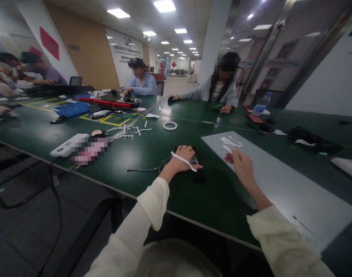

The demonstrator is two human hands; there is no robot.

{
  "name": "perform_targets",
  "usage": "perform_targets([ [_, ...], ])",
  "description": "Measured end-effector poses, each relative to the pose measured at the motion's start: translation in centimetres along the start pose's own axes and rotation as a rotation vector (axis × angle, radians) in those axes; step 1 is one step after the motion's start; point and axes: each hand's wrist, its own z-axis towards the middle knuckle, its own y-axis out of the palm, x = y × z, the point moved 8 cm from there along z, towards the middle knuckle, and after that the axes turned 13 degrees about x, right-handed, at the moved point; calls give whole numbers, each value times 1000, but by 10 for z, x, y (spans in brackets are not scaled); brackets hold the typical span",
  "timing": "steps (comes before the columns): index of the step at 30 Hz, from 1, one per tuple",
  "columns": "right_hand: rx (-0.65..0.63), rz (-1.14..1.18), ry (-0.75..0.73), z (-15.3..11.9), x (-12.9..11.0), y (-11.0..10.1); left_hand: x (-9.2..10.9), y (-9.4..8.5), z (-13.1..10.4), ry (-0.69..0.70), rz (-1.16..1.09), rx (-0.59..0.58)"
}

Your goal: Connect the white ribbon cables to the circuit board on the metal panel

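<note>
My left hand (182,158) is closed over a small black device (194,159) with a bare circuit part, resting on the green table. Across the back of that hand lies a white strip (184,160) like tape. A dark cable (145,170) runs out to the left from under the hand. My right hand (241,164) is raised over the left edge of a grey board (268,173), thumb and fingertips pinched on a short white tape strip (227,148). Just beyond it, more white strips (232,142) lie on the board.
A white tape roll (170,125) lies ahead. To the left are loose white strips (125,132), a power strip (70,145) and a blue tray (72,109). A water bottle (262,104) stands at the right. Two people (142,81) sit across the table, others far left.
</note>
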Motion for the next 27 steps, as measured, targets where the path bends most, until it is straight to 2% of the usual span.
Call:
perform_targets([
  [1,17,-140,-56,2,7,-2,0,-1,0,5,-3,7],
  [3,-30,-395,-164,0,21,5,0,-4,0,10,-7,23],
  [6,-115,-553,-271,-10,31,21,1,-11,1,7,-24,45],
  [9,-198,-513,-320,-19,26,33,-1,-23,4,-7,-79,84],
  [14,-298,-408,-276,-27,11,37,-14,-46,11,-47,-134,177],
  [19,-416,-294,-300,-46,-15,45,-14,-66,18,6,-79,203],
  [24,-584,-180,-461,-84,-56,55,2,-82,34,117,-60,201],
  [27,-636,-126,-595,-104,-75,56,4,-84,48,146,-42,187],
])
